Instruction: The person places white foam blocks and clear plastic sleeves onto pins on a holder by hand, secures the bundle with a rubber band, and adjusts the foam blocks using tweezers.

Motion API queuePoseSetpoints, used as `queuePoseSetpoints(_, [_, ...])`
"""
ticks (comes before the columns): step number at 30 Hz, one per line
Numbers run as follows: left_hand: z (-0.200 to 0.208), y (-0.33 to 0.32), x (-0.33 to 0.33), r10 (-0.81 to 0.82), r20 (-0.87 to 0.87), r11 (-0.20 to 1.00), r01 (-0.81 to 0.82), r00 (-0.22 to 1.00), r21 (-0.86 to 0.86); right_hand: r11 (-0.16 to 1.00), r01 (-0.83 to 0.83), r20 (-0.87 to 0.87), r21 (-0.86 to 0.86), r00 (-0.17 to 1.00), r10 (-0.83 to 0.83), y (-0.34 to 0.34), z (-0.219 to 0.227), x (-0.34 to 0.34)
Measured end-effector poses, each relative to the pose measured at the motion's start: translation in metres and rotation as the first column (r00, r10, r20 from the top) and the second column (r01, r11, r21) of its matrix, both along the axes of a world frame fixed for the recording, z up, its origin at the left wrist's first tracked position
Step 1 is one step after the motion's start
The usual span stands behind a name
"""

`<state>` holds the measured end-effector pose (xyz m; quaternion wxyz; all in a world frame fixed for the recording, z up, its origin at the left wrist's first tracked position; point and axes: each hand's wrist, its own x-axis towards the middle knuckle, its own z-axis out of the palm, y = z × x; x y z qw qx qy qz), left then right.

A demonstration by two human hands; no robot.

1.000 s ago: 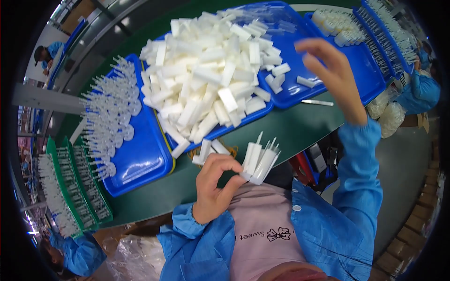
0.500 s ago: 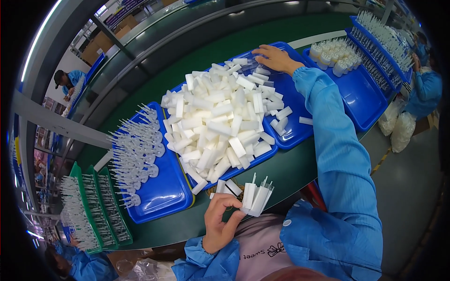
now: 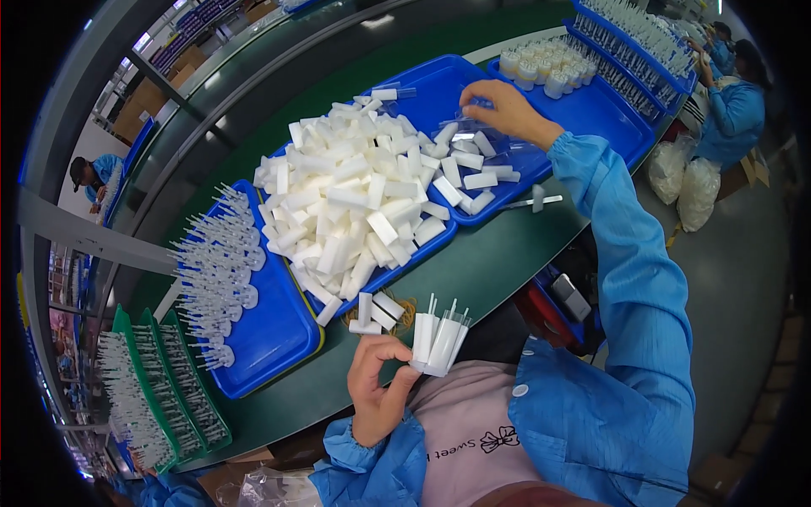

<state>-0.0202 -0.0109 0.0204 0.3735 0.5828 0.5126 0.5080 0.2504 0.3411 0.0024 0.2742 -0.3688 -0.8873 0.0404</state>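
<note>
My left hand (image 3: 380, 387) pinches the base of a clear plastic assembly (image 3: 439, 342) between thumb and fingers. White foam blocks stand upright in it, with thin rods poking out on top. My right hand (image 3: 505, 111) reaches over a blue tray (image 3: 427, 106), its fingers bent but apart. Beneath and beside those fingers lie clear plastic sleeves (image 3: 500, 144), and several white blocks (image 3: 481, 180) are strewn nearby. Left of that hand, a big heap of white foam blocks (image 3: 346, 190) fills another blue tray.
At left, a blue tray (image 3: 270, 342) holds clear stemmed parts (image 3: 221, 270), beside green racks (image 3: 156, 380). Rounded white parts (image 3: 549, 66) and blue racks (image 3: 629, 51) are at far right. Loose blocks (image 3: 372, 313) and rubber bands (image 3: 407, 311) lie near my left hand. Co-workers (image 3: 731, 110) are beyond.
The view has shifted, so the trays appear farther left and higher. My right hand has moved toward the near side of its tray. The left hand keeps its hold on the assembly.
</note>
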Motion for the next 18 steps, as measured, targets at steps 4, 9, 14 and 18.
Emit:
queuePoseSetpoints(4, [0.005, -0.003, 0.004, -0.015, -0.066, 0.997, 0.019, 0.998, 0.070, 0.949, 0.078, -0.296, -0.306, 0.940, -0.172, -0.023, 0.029, -0.003])
queuePoseSetpoints(9, [0.001, -0.008, 0.004, 0.005, -0.063, 0.998, -0.002, 0.998, 0.055, 0.938, -0.267, -0.559, -0.222, 0.823, 0.102, -0.085, 0.061, -0.010])
queuePoseSetpoints(14, [0.006, 0.001, 0.008, 0.002, -0.179, 0.990, 0.023, 0.984, 0.138, 0.764, -0.452, -0.654, -0.460, 0.754, 0.053, -0.155, 0.077, -0.014])
queuePoseSetpoints(18, [0.013, 0.013, 0.017, -0.004, -0.311, 0.975, 0.072, 0.950, 0.210, 0.561, -0.614, -0.787, -0.555, 0.607, -0.115, -0.187, 0.066, -0.020])
